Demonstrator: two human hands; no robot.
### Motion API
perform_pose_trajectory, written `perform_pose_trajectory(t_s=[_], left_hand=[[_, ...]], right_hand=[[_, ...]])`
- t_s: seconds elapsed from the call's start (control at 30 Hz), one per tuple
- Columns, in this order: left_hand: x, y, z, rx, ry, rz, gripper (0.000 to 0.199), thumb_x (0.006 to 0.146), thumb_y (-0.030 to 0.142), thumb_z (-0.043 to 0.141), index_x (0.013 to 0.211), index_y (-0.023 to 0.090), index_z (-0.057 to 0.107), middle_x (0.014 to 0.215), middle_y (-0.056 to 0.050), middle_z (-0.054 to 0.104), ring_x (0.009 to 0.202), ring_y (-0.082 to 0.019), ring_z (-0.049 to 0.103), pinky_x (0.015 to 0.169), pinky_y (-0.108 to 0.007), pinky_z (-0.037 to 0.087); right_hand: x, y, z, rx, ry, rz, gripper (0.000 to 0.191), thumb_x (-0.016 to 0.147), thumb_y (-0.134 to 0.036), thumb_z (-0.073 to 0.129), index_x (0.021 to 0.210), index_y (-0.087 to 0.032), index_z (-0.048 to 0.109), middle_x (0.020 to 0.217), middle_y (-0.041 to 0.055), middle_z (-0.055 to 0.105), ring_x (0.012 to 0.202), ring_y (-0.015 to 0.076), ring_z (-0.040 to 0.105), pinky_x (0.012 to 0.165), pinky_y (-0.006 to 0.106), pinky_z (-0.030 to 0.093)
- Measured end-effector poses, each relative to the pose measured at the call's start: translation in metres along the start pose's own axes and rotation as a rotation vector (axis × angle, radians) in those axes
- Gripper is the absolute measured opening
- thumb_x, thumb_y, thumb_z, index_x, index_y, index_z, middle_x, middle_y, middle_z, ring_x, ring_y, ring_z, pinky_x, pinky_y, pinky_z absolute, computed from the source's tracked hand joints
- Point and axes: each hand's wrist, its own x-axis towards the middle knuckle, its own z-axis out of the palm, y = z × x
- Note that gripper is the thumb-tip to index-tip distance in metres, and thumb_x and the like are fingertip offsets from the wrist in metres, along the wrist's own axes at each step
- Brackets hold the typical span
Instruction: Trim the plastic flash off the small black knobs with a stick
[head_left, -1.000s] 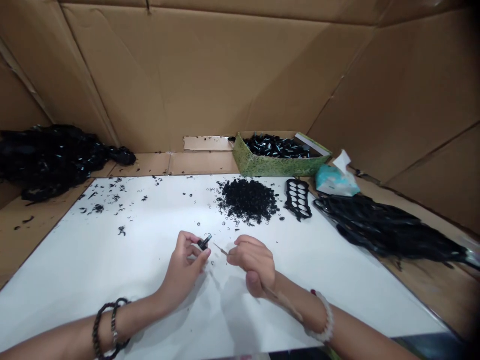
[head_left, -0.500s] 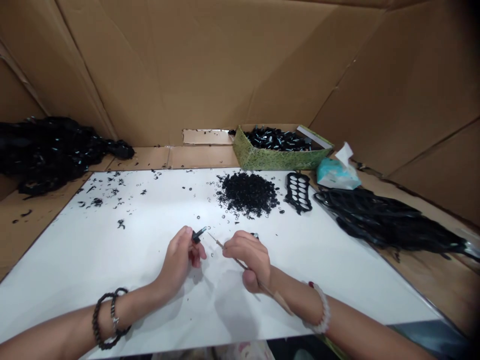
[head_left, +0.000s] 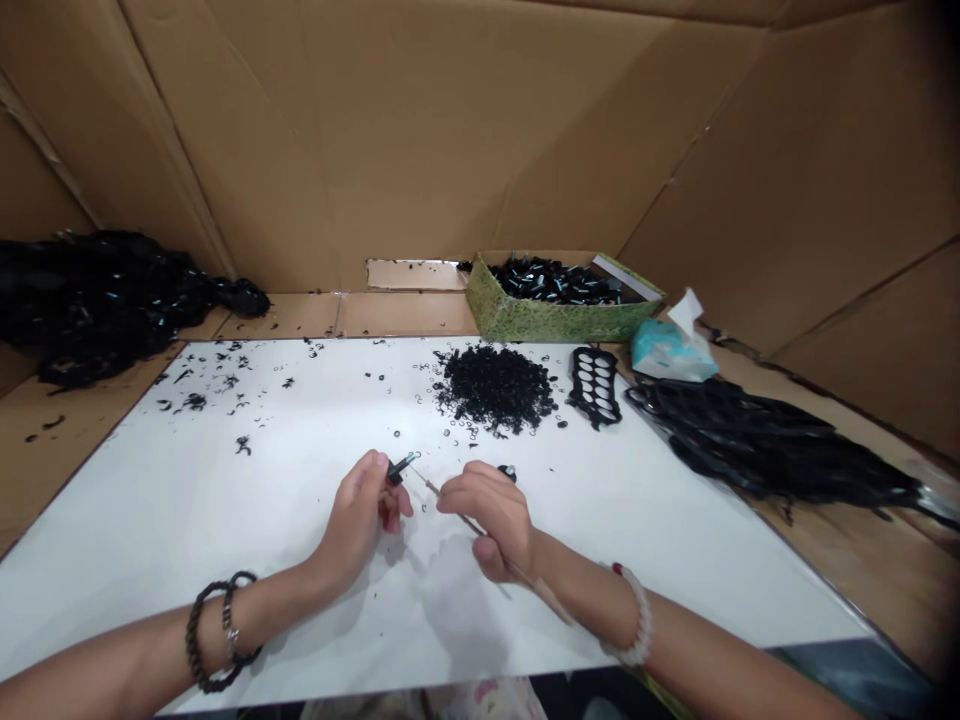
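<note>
Between the thumb and fingers of my left hand (head_left: 369, 498) is a small black part (head_left: 397, 470) with a shiny metal tip pointing up and right. My right hand (head_left: 491, 515) is closed round a thin pointed tool (head_left: 469, 523), whose handle runs back under the wrist. The tool's fine tip is close to the metal end of the black part; whether they touch is too small to tell. A dark piece with a shiny end (head_left: 508, 472) shows just behind my right hand's knuckles. Beyond the hands lies a pile of small black rings (head_left: 496, 387).
A green box (head_left: 555, 322) of black parts stands at the back, beside a tissue pack (head_left: 673, 352). A black holed strip (head_left: 595, 386) lies right of the pile. Black bundles (head_left: 772, 435) and a black bag (head_left: 105, 300) flank the white board (head_left: 300, 500). Black scraps dot its left.
My right hand and the pointed tool have shifted slightly left, bringing the tip closer to the black part. My left hand has hardly moved.
</note>
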Motion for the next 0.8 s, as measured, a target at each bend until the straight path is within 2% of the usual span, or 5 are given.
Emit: perform_pose_trajectory(t_s=[0.23, 0.4, 0.63, 0.8], left_hand=[[-0.0002, 0.0003, -0.0001, -0.009, -0.002, -0.006, 0.038, 0.083, 0.052, 0.040, 0.063, 0.019, 0.040, 0.054, 0.001, 0.057, 0.044, -0.010, 0.044, 0.050, -0.023, 0.038], [-0.0003, -0.0007, -0.0009, -0.024, -0.027, 0.005, 0.039, 0.085, 0.051, 0.036, 0.063, 0.019, 0.040, 0.054, 0.001, 0.057, 0.045, -0.010, 0.045, 0.049, -0.023, 0.038], [0.0006, -0.0019, -0.0010, -0.019, -0.001, 0.001, 0.040, 0.083, 0.053, 0.039, 0.063, 0.019, 0.040, 0.054, 0.001, 0.056, 0.045, -0.011, 0.046, 0.050, -0.023, 0.039], [0.0000, -0.0009, -0.0011, -0.004, -0.010, 0.001, 0.040, 0.083, 0.054, 0.040, 0.064, 0.019, 0.040, 0.054, 0.002, 0.055, 0.045, -0.010, 0.046, 0.050, -0.023, 0.039]], right_hand=[[-0.0007, 0.0014, 0.0002, -0.023, -0.006, -0.004, 0.040, 0.094, -0.036, 0.020, 0.084, -0.015, 0.052, 0.065, 0.0071, 0.057, 0.057, 0.0150, 0.050, 0.053, 0.029, 0.036], [-0.0062, 0.0052, 0.0023, -0.056, -0.046, 0.011, 0.036, 0.094, -0.030, 0.022, 0.082, -0.015, 0.052, 0.062, 0.0049, 0.057, 0.056, 0.0150, 0.053, 0.054, 0.030, 0.035], [-0.0032, 0.0015, -0.0019, -0.051, 0.033, -0.033, 0.038, 0.093, -0.033, 0.021, 0.085, -0.014, 0.053, 0.067, 0.0067, 0.057, 0.057, 0.0155, 0.054, 0.055, 0.031, 0.036], [-0.0010, 0.0015, -0.0025, -0.055, 0.006, -0.048, 0.037, 0.094, -0.034, 0.022, 0.088, -0.014, 0.052, 0.067, 0.0073, 0.058, 0.059, 0.0159, 0.054, 0.054, 0.030, 0.036]])
